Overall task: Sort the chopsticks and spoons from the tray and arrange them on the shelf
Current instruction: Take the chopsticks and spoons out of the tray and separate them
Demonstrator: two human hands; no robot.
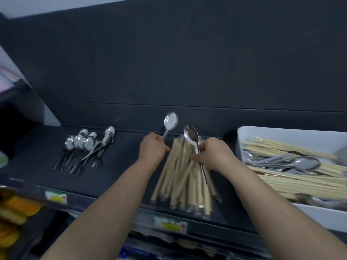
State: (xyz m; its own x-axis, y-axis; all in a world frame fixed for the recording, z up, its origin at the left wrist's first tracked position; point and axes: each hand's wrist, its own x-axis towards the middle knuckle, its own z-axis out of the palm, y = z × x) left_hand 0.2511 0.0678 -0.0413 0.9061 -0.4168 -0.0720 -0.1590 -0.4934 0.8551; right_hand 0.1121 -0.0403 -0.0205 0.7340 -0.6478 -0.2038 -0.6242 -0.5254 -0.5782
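Observation:
My left hand (153, 147) grips the handle of a metal spoon (170, 121), bowl up, above the dark shelf (122, 166). My right hand (214, 153) pinches the handle of a second spoon (191, 136) over a pile of wrapped wooden chopsticks (180, 181) lying at the shelf's middle. A cluster of several spoons (86, 147) lies on the shelf to the left. At the right stands a white tray (277, 134) holding more chopsticks (293, 182) and spoons (306, 163) mixed together.
A dark back panel (187, 62) rises behind the shelf. Price labels (170, 225) line the shelf's front edge. Orange and yellow packaged goods (16, 209) sit on a lower shelf at the bottom left.

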